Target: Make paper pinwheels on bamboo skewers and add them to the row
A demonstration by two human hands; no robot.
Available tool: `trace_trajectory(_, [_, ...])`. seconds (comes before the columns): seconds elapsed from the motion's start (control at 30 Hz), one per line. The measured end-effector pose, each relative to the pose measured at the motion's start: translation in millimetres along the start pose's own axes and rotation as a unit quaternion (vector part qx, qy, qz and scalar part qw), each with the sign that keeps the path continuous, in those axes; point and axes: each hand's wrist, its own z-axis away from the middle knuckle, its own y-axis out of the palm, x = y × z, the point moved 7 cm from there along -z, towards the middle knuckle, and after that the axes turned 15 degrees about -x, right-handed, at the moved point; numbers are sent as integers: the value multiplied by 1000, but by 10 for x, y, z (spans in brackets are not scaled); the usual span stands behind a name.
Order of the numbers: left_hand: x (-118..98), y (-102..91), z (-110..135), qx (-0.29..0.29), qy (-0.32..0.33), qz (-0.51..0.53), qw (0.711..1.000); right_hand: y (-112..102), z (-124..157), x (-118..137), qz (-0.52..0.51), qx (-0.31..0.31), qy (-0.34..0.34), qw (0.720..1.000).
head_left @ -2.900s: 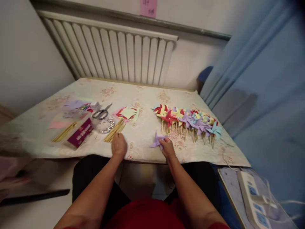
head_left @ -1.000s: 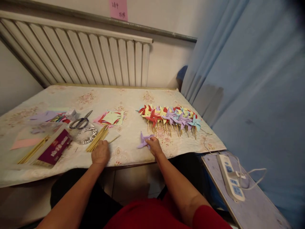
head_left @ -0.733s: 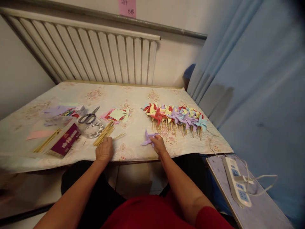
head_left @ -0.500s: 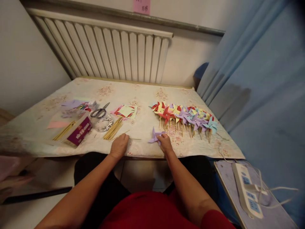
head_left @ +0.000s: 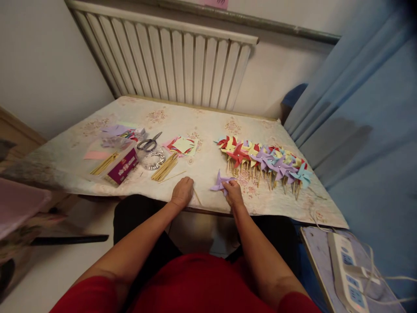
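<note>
My right hand (head_left: 233, 192) pinches a purple paper pinwheel (head_left: 220, 181) near the front edge of the table. My left hand (head_left: 183, 191) is closed on a thin wooden stick (head_left: 197, 197), whose end pokes out to the right of the fingers. A bundle of wooden sticks (head_left: 165, 167) lies left of that hand, with one loose stick (head_left: 175, 176) beside it. Beyond my right hand, several finished pinwheels (head_left: 260, 157) in red, yellow, purple and blue stand in rows on sticks.
Scissors (head_left: 149, 143), a round clear container of shiny pins (head_left: 153, 160), a purple-labelled box (head_left: 123, 167) with sticks and a stack of coloured paper (head_left: 183, 145) lie left of centre. A power strip (head_left: 348, 271) sits at lower right. A pink-covered surface and part of another person appear far left.
The stick in my left hand has swung from lying sideways to pointing toward the table's front edge. My right hand keeps the purple pinwheel. The whole view has shifted.
</note>
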Motion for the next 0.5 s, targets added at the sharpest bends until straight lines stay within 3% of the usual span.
trace_trajectory(0.07, [31,-30,-23,-7,-84,-5,996,-4,4,2,-1,-2,3,1000])
trace_trajectory(0.17, [11,-13,-62,28,-171,-15,985,-12,7,11,-5,-9,4,1000])
trace_trajectory(0.33, [-96,20,-137,76,-207,-2,975,-10,15,22,2,-14,4,1000])
trace_trajectory(0.5, [-74,54,-167,83,-187,14,979,-2,32,48,9,-14,-5,1000])
